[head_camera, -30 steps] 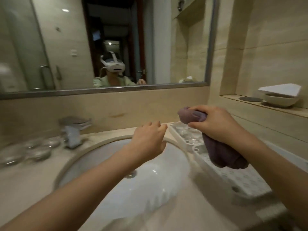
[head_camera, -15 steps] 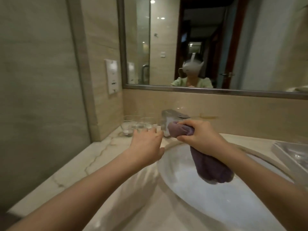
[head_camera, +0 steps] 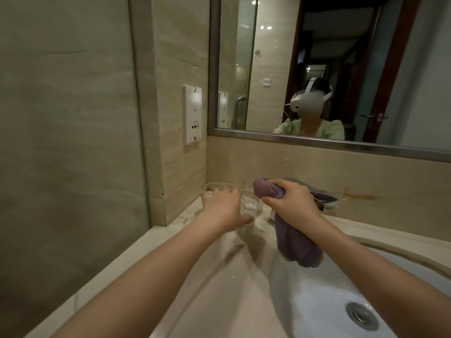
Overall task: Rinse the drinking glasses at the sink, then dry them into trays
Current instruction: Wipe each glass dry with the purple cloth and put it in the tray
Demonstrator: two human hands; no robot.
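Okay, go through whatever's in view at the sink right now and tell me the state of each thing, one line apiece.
Left hand: fingers spread, reaching onto a drinking glass; a closed grip can't be told.
Right hand: grips the purple cloth.
Purple cloth: bunched, hanging down over the sink edge.
Drinking glasses: clear, upright on the counter in the corner.
Faucet: no water seen running.
Sink: holds no glasses, drain uncovered.

Bare forearms; mirror shows white headset (head_camera: 309, 101), seemingly pale-green top (head_camera: 334, 130).
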